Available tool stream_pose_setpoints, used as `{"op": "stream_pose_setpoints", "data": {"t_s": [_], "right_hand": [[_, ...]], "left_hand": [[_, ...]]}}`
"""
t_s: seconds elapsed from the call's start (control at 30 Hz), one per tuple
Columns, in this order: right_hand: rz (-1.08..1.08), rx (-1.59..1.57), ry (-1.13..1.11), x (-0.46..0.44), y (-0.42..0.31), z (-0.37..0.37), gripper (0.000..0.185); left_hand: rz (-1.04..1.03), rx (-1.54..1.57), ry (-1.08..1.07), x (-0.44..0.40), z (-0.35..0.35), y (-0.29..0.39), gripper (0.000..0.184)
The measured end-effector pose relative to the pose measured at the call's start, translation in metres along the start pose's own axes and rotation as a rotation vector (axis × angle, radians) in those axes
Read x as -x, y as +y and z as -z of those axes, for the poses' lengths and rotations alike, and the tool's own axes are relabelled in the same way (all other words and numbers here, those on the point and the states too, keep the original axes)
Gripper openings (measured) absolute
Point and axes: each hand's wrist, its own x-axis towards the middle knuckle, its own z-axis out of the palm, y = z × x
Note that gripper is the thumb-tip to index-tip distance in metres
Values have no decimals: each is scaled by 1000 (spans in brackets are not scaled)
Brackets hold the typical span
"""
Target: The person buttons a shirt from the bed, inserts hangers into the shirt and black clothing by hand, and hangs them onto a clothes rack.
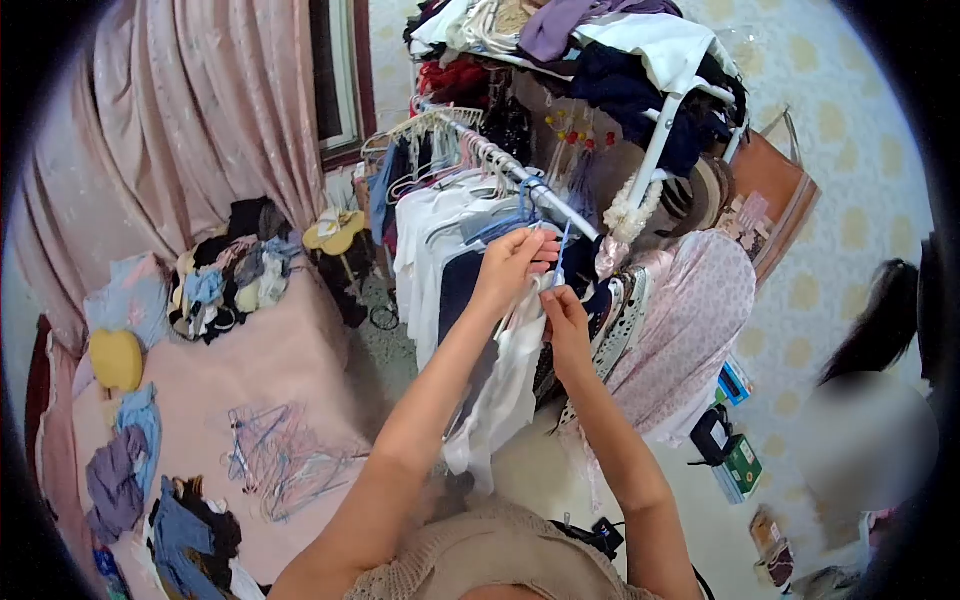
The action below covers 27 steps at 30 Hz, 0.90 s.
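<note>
Both hands are raised at a clothes rail (560,208) in the middle of the head view. My left hand (514,262) is at its right part, with curled fingers near the top of a hanger; what they hold, if anything, is hidden. Just right of it and lower, my right hand (566,318) pinches at a blue hanger (563,250). A white garment (510,375) hangs down below the hands. White shirts (415,240) and dark clothes hang on the rail to the left.
A pink bed (300,370) at the left bears loose hangers (285,460), clothing piles (225,280) and a yellow cushion (117,360). Patterned clothes (690,320) hang at the right, with boxes (740,468) on the floor beyond. A shelf full of clothes tops the rack.
</note>
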Motion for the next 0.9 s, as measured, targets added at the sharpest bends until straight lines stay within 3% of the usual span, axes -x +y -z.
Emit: {"op": "stream_pose_setpoints", "data": {"t_s": [0.17, 0.33, 0.43, 0.53, 0.6, 0.67, 0.7, 0.73, 0.83, 0.9], "right_hand": [[-46, 47, 62, -33, 18, 11, 13], [51, 101, 203, -81, 35, 15, 10], [266, 188, 450, -109, 53, 12, 12], [288, 346, 705, -119, 72, 14, 11], [263, 394, 815, -115, 90, 24, 9], [213, 614, 788, -105, 116, 46, 13], [76, 685, 672, -95, 112, 49, 16], [-204, 546, 594, -88, 84, 35, 20], [134, 1076, 823, -80, 69, 16, 27], [211, 1083, 875, -86, 58, 1, 29]], "left_hand": [[19, 27, -53, -44, 16, -35, 29], [55, 72, -146, -89, 23, -49, 29], [62, 60, -326, -117, 34, -52, 31], [84, 33, -477, -131, 42, -56, 33], [85, -23, -560, -142, 38, -61, 33], [132, -149, -610, -151, 36, -69, 32], [86, -150, -630, -153, 34, -75, 31], [35, -151, -649, -154, 33, -79, 30], [36, -100, -686, -158, 36, -81, 30], [66, -65, -675, -161, 35, -81, 30]]}}
